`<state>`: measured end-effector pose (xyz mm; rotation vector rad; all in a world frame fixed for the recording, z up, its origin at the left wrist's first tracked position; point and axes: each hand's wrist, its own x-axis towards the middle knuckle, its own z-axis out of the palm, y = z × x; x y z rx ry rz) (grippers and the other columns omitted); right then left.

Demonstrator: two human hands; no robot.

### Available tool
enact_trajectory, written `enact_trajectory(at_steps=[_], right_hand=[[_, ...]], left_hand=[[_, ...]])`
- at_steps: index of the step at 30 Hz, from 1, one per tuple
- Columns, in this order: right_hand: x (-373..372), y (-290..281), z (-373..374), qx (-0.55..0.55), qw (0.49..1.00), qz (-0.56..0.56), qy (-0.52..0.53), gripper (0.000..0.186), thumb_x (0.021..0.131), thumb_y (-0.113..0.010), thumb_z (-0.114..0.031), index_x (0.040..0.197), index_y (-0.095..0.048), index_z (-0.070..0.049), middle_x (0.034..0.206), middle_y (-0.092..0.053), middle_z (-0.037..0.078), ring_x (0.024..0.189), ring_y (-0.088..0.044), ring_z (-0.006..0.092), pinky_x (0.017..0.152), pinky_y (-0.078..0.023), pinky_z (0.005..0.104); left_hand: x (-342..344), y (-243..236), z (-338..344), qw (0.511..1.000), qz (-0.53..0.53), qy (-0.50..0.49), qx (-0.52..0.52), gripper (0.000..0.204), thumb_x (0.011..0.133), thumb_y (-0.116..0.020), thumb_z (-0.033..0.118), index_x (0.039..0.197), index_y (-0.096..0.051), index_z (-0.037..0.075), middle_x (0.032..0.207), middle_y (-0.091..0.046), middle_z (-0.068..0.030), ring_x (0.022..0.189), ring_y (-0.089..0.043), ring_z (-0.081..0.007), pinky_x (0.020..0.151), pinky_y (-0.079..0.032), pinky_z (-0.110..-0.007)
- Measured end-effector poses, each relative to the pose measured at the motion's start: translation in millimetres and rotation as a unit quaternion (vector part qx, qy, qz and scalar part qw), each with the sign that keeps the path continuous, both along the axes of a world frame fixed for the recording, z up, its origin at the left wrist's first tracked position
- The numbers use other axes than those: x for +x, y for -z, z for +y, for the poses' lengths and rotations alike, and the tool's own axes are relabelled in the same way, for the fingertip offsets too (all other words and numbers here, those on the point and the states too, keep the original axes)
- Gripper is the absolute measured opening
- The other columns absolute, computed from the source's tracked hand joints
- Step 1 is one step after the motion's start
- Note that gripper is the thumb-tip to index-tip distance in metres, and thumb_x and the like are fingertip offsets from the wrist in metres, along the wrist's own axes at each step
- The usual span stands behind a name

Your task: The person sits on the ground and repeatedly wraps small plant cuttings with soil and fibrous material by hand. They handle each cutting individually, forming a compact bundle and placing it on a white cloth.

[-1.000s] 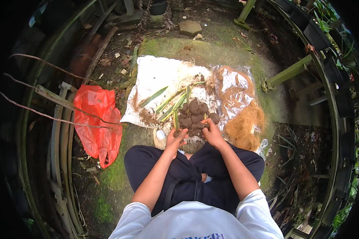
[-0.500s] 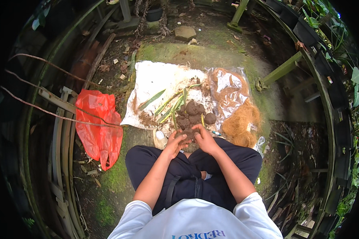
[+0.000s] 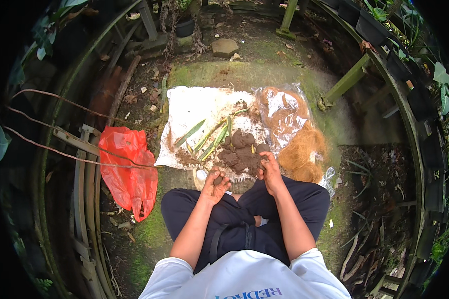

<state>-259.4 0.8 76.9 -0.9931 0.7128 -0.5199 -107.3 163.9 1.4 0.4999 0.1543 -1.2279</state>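
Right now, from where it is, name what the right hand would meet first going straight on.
The right hand would probably meet the round dark lump just ahead, though the depth is unclear.

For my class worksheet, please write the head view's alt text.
A person's left hand and right hand are apart near dark soil on a white sheet. Green leaves lie beside the soil; brown fibre lies right, a red bag left.

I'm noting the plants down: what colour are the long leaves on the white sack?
The long leaves are green with yellow edges, seen best in the head view.
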Motion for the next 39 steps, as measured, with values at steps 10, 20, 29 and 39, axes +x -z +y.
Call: enact_trajectory(at_steps=[10, 20, 29, 39], right_hand=[[-24, 5, -23, 0.141, 0.985, -0.086, -0.049, 0.037, 0.100, -0.045, -0.018, 0.137, -0.046, -0.014, 0.082, -0.058, 0.005, 0.070, -0.054, 0.0140, 0.066, -0.045, 0.0295], [-25, 16, -21, 0.222, 0.962, -0.154, -0.037, 0.039, 0.100, -0.046, -0.020, 0.138, -0.044, -0.014, 0.088, -0.062, 0.008, 0.073, -0.058, 0.0155, 0.066, -0.047, 0.0306], [-27, 15, -27, 0.161, 0.977, -0.143, -0.003, 0.036, 0.102, -0.041, -0.020, 0.137, -0.046, -0.014, 0.085, -0.062, 0.007, 0.063, -0.053, 0.0133, 0.058, -0.041, 0.0267], [-23, 16, -38, 0.128, 0.983, -0.110, 0.068, 0.038, 0.102, -0.040, -0.023, 0.139, -0.048, -0.018, 0.083, -0.059, 0.005, 0.062, -0.046, 0.0113, 0.059, -0.037, 0.0269]], left_hand=[[-13, -23, -16, 0.969, -0.193, 0.073, 0.132, 0.046, 0.097, -0.065, 0.016, 0.137, -0.045, 0.004, 0.133, -0.058, -0.0195, 0.114, -0.065, -0.0274, 0.084, -0.061, -0.036], [-50, -54, -72, 0.964, -0.229, 0.037, 0.131, 0.042, 0.095, -0.063, 0.012, 0.133, -0.047, 0.004, 0.125, -0.057, -0.0128, 0.112, -0.062, -0.0248, 0.093, -0.056, -0.038], [-54, -69, -72, 0.947, -0.263, 0.044, 0.179, 0.034, 0.092, -0.063, 0.007, 0.124, -0.051, 0.005, 0.108, -0.061, -0.0088, 0.088, -0.065, -0.0194, 0.075, -0.057, -0.028], [-11, -74, -38, 0.930, -0.277, -0.032, 0.242, 0.028, 0.093, -0.067, 0.007, 0.117, -0.052, 0.004, 0.096, -0.065, -0.0092, 0.083, -0.070, -0.0173, 0.066, -0.063, -0.023]])
